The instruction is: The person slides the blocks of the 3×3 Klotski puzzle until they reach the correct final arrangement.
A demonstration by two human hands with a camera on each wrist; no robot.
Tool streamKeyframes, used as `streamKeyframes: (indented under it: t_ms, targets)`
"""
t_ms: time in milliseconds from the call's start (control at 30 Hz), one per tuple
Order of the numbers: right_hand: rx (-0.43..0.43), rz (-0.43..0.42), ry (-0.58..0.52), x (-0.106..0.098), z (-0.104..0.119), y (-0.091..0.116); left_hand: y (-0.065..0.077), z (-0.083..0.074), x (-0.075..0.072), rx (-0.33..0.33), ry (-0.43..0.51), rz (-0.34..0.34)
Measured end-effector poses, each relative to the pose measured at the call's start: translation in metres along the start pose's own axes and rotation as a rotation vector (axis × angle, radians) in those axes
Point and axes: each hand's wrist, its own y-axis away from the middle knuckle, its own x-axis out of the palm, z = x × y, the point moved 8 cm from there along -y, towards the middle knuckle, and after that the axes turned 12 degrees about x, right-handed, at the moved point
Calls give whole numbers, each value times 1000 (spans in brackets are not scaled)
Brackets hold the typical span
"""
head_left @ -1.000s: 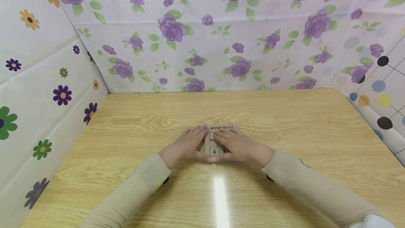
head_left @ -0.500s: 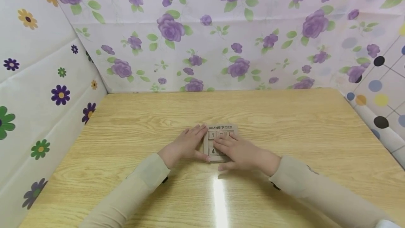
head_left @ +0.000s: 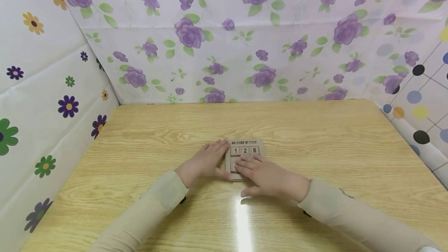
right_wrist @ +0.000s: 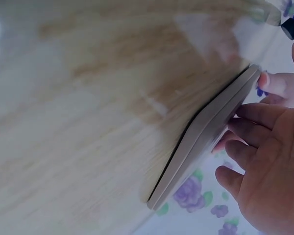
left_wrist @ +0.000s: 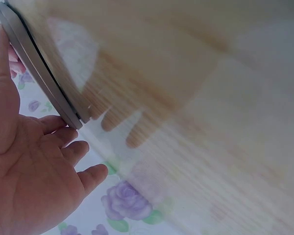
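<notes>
A sliding number puzzle [head_left: 244, 142] lies flat on the table, dark characters printed along its far edge. Tiles 1, 2 and 8 show in its top row; fingers cover much of the lower rows. My left hand [head_left: 206, 162] holds the puzzle's left side, fingers at the far corner and thumb at the near one. In the left wrist view the puzzle's edge [left_wrist: 44, 73] runs between thumb and fingers. My right hand [head_left: 269, 176] lies over the near right part, straight fingertips on the lower tiles, thumb off the near edge. From the right wrist, its fingers [right_wrist: 252, 125] overlap the puzzle's top.
The wood-grain table [head_left: 168, 127] extends around the puzzle on every side. A flowered cloth [head_left: 217, 42] hangs behind it, with patterned sheets at left and right. A bright light reflection lies on the table nearer the body.
My right hand has shifted nearer the body and its thumb has left the puzzle's near edge. The top-row tiles have come into view. The left hand stays in place.
</notes>
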Motion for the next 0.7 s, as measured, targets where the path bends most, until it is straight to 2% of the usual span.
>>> streamKeyframes:
  t_ms: [300, 700]
  targets:
    - [26, -22, 18, -1, -9, -8, -2, 2, 5, -3, -14, 28]
    - [17, -33, 28, -2, -13, -8, 0, 0, 0, -7, -5, 25]
